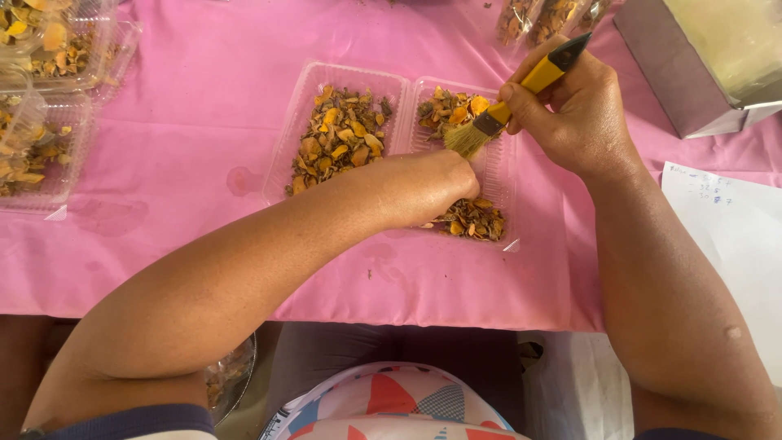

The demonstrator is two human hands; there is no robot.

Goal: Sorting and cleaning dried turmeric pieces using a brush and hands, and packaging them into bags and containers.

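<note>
An open clear plastic clamshell box lies on the pink tablecloth; both halves hold orange and brown dried pieces. My right hand grips a small brush with a yellow and black handle; its pale bristles touch the right half of the box. My left hand is closed and rests inside that right half, just below the bristles. A small heap of dried pieces lies by my left fingers.
Several clear boxes filled with the same dried pieces stand at the left edge. Bags of pieces lie at the top. A grey metal box is at the top right, a white paper sheet below it.
</note>
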